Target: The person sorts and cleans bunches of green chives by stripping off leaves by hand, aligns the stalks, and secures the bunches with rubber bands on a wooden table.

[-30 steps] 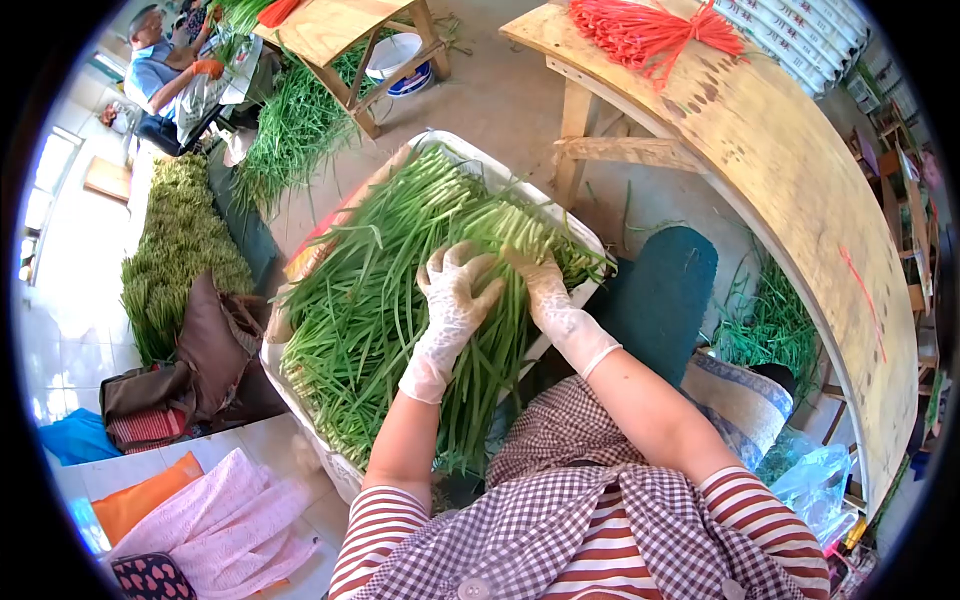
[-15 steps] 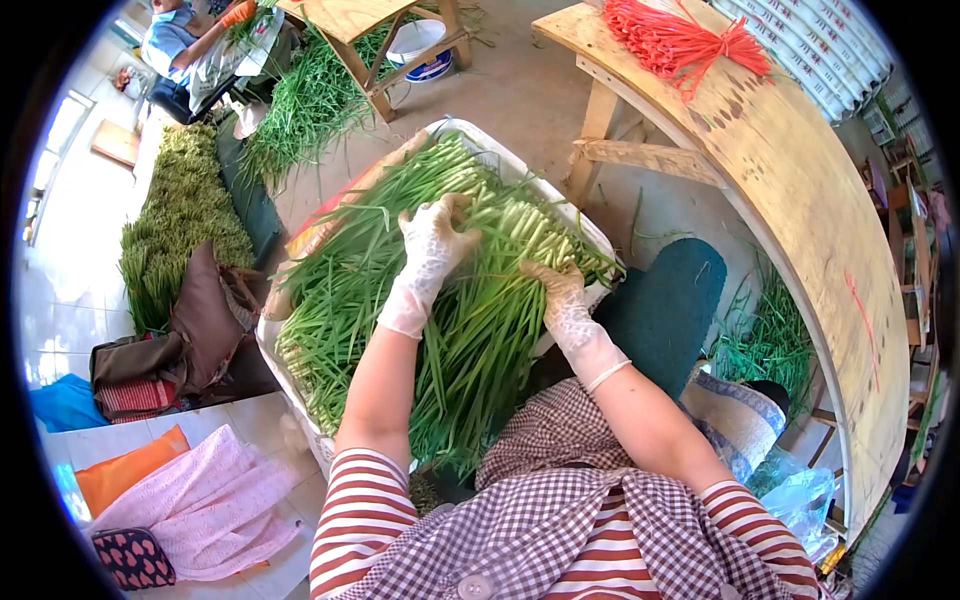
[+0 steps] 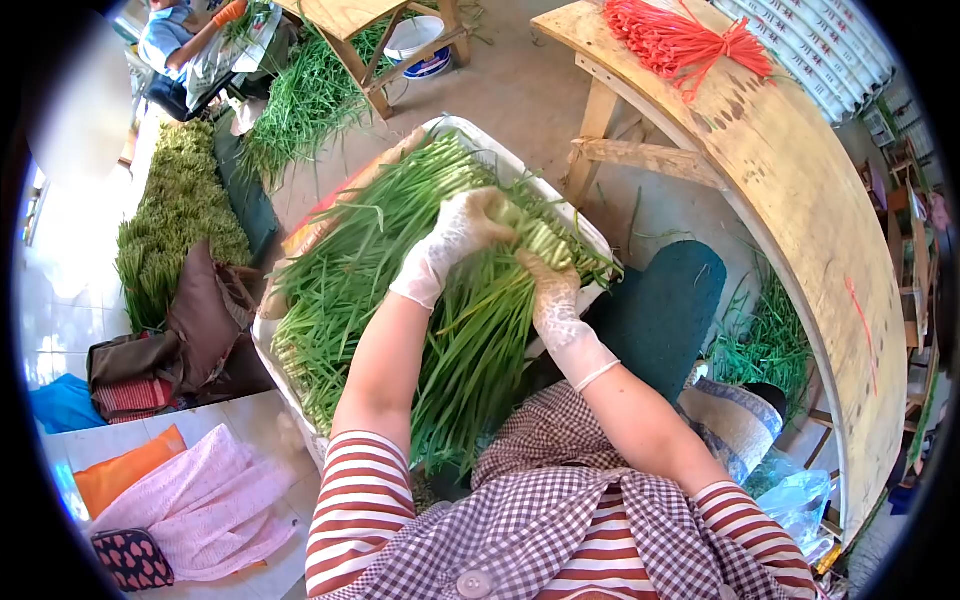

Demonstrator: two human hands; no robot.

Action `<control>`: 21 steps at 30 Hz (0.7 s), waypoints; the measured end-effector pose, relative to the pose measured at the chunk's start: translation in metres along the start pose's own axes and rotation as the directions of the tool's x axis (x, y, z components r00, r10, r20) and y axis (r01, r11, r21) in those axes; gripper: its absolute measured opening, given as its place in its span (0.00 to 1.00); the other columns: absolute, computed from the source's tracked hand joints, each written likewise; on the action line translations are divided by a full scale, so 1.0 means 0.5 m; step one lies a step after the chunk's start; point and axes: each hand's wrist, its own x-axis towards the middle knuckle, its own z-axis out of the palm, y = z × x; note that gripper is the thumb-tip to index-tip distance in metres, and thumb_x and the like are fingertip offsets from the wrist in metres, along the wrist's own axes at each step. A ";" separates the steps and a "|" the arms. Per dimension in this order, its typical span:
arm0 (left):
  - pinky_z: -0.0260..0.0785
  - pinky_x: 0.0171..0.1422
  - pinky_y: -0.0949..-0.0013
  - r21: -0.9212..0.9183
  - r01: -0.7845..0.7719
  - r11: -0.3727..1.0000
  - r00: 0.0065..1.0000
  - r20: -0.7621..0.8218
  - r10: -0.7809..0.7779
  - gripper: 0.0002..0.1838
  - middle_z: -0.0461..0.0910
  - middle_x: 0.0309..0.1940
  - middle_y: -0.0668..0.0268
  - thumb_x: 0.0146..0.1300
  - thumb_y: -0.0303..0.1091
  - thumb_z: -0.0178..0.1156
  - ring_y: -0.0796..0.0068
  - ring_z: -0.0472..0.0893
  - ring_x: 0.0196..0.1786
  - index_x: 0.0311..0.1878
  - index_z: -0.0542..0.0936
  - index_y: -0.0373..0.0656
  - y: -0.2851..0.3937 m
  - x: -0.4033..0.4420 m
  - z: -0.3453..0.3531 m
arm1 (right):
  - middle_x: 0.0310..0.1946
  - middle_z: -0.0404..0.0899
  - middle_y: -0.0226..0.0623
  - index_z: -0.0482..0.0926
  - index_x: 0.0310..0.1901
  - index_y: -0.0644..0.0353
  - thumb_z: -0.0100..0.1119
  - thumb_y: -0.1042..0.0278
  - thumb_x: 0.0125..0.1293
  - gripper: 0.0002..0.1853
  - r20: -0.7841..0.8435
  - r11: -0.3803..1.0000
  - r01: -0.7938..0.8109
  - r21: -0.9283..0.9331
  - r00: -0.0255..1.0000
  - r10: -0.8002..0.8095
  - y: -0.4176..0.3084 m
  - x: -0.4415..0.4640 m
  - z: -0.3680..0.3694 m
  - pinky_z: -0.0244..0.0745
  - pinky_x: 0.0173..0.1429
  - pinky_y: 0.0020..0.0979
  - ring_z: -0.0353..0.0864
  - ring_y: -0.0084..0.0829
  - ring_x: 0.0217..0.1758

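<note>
A white crate (image 3: 562,205) in front of me is piled with long green leafy stalks (image 3: 370,260), their pale ends toward the upper right. My left hand (image 3: 468,232), in a whitish glove, is on the pale ends near the crate's middle, its fingers curled down and blurred. My right hand (image 3: 552,292), gloved as well, lies against the stalks near the crate's right side, fingers bent around some pale ends. Leaves hide parts of its fingers, and I cannot make out exactly what the left fingers hold.
Red ties (image 3: 690,45) lie on a curved wooden table (image 3: 800,170) at the right. A dark green seat (image 3: 670,300) stands beside the crate. Upper left, a person (image 3: 185,45) sits near loose greens (image 3: 305,110) and a white bucket (image 3: 412,38). Bags and cloth lie lower left.
My left hand moved from the leaves toward the right, over the pale stalk ends and closer to my right hand, its fingers curling. My right hand shifted slightly on the stalks.
</note>
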 end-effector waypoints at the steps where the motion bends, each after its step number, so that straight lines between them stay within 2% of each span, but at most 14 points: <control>1: 0.73 0.54 0.67 0.016 0.033 0.999 0.997 -0.072 -0.032 0.27 0.85 0.41 0.60 0.44 0.37 0.72 0.68 0.82 0.43 0.51 0.81 0.42 -0.002 0.001 -0.008 | 0.45 0.80 0.37 0.74 0.53 0.69 0.70 0.85 0.51 0.25 -0.034 0.996 0.033 0.080 0.999 -0.031 -0.008 -0.008 -0.010 0.78 0.52 0.28 0.80 0.30 0.44; 4: 0.74 0.50 0.66 0.097 0.070 0.993 0.946 -0.322 -0.036 0.24 0.85 0.35 0.60 0.43 0.42 0.71 0.64 0.84 0.38 0.45 0.81 0.42 -0.019 0.000 -0.019 | 0.46 0.80 0.37 0.73 0.53 0.68 0.70 0.86 0.51 0.26 -0.007 0.985 0.031 0.170 1.000 -0.030 -0.006 -0.009 -0.049 0.77 0.53 0.28 0.80 0.30 0.45; 5: 0.72 0.54 0.63 0.151 0.118 0.981 0.956 -0.286 -0.071 0.27 0.84 0.41 0.60 0.44 0.40 0.71 0.63 0.82 0.44 0.50 0.80 0.43 0.001 -0.005 -0.027 | 0.46 0.79 0.37 0.73 0.54 0.67 0.71 0.85 0.50 0.27 0.031 0.986 0.063 0.155 0.997 -0.069 -0.006 -0.012 -0.056 0.77 0.53 0.28 0.79 0.30 0.45; 6: 0.70 0.58 0.61 0.208 0.162 0.965 0.962 -0.252 -0.108 0.30 0.82 0.47 0.60 0.45 0.39 0.72 0.63 0.81 0.51 0.55 0.78 0.44 0.021 -0.010 -0.035 | 0.46 0.79 0.37 0.73 0.54 0.67 0.72 0.85 0.50 0.28 0.052 0.987 0.009 0.163 0.999 -0.017 -0.007 -0.005 -0.061 0.77 0.53 0.28 0.79 0.30 0.46; 8: 0.62 0.63 0.53 0.547 0.172 0.819 0.898 -0.429 0.098 0.32 0.77 0.55 0.65 0.46 0.41 0.71 0.62 0.74 0.60 0.58 0.76 0.51 0.045 -0.020 0.002 | 0.46 0.79 0.37 0.73 0.54 0.67 0.72 0.84 0.49 0.29 0.096 0.978 -0.103 0.183 0.992 0.086 0.000 0.020 -0.073 0.77 0.52 0.29 0.79 0.30 0.46; 9: 0.55 0.65 0.48 0.613 0.064 0.788 0.835 -0.465 0.294 0.30 0.72 0.60 0.70 0.49 0.38 0.68 0.63 0.67 0.66 0.59 0.74 0.57 0.067 -0.033 0.012 | 0.46 0.79 0.37 0.73 0.54 0.67 0.72 0.84 0.50 0.28 0.170 0.964 -0.055 0.262 0.985 0.010 0.005 0.028 -0.076 0.77 0.52 0.29 0.79 0.30 0.46; 10: 0.53 0.67 0.43 0.717 -0.014 0.696 0.781 -0.427 0.455 0.26 0.73 0.59 0.72 0.52 0.34 0.64 0.61 0.67 0.67 0.57 0.76 0.59 0.090 -0.050 0.026 | 0.46 0.79 0.37 0.74 0.54 0.67 0.72 0.84 0.50 0.28 0.175 0.973 -0.047 0.225 0.985 0.007 0.009 0.035 -0.083 0.77 0.51 0.29 0.79 0.30 0.45; 12: 0.44 0.70 0.33 0.756 -0.302 0.580 0.790 -0.142 0.597 0.22 0.70 0.64 0.71 0.54 0.32 0.62 0.56 0.60 0.72 0.54 0.79 0.60 0.082 -0.080 0.040 | 0.46 0.80 0.36 0.75 0.53 0.66 0.72 0.84 0.50 0.27 0.195 0.989 -0.042 0.140 0.981 0.014 -0.010 0.017 -0.076 0.77 0.51 0.29 0.79 0.30 0.45; 13: 0.38 0.70 0.29 0.689 -0.300 0.660 0.845 -0.129 0.519 0.20 0.67 0.67 0.69 0.54 0.32 0.62 0.53 0.56 0.74 0.52 0.80 0.60 0.073 -0.099 0.057 | 0.46 0.80 0.35 0.76 0.53 0.65 0.73 0.82 0.49 0.27 0.274 0.991 0.043 0.126 0.959 -0.077 -0.011 0.008 -0.074 0.77 0.51 0.29 0.80 0.28 0.44; 15: 0.27 0.69 0.22 0.568 -0.244 0.786 0.936 -0.076 0.345 0.18 0.56 0.75 0.67 0.56 0.33 0.61 0.48 0.46 0.78 0.50 0.83 0.61 0.036 -0.116 0.078 | 0.46 0.80 0.34 0.76 0.53 0.64 0.75 0.80 0.49 0.27 0.291 0.994 0.098 0.037 0.951 -0.105 0.003 0.004 -0.068 0.77 0.50 0.28 0.80 0.27 0.44; 17: 0.27 0.69 0.21 0.587 -0.209 0.782 0.953 -0.059 0.298 0.20 0.53 0.76 0.64 0.58 0.37 0.60 0.45 0.44 0.78 0.56 0.81 0.60 0.019 -0.120 0.080 | 0.47 0.80 0.33 0.77 0.53 0.64 0.77 0.76 0.48 0.29 0.285 0.972 0.196 -0.127 0.946 -0.154 0.016 0.007 -0.062 0.76 0.51 0.26 0.79 0.24 0.46; 18: 0.27 0.69 0.20 0.601 -0.189 0.776 0.963 -0.041 0.267 0.20 0.53 0.76 0.64 0.59 0.38 0.59 0.44 0.44 0.78 0.56 0.81 0.60 0.023 -0.116 0.078 | 0.49 0.79 0.33 0.77 0.52 0.64 0.77 0.77 0.50 0.26 0.268 0.976 0.192 -0.102 0.950 -0.159 0.019 0.007 -0.058 0.77 0.54 0.28 0.80 0.27 0.48; 20: 0.26 0.70 0.21 0.608 -0.140 0.782 0.982 -0.015 0.188 0.20 0.53 0.75 0.63 0.61 0.41 0.58 0.41 0.43 0.77 0.58 0.80 0.63 0.041 -0.109 0.073 | 0.49 0.80 0.33 0.78 0.52 0.64 0.77 0.75 0.50 0.26 0.301 0.931 0.341 -0.130 0.908 -0.291 0.018 0.015 -0.054 0.76 0.54 0.28 0.79 0.27 0.48; 21: 0.25 0.70 0.21 0.590 -0.153 0.793 0.978 -0.024 0.207 0.20 0.53 0.75 0.64 0.61 0.42 0.58 0.42 0.43 0.77 0.57 0.80 0.64 0.040 -0.104 0.075 | 0.48 0.80 0.34 0.78 0.52 0.64 0.78 0.73 0.50 0.27 0.324 0.933 0.344 -0.110 0.900 -0.294 0.018 0.017 -0.050 0.76 0.53 0.28 0.79 0.26 0.48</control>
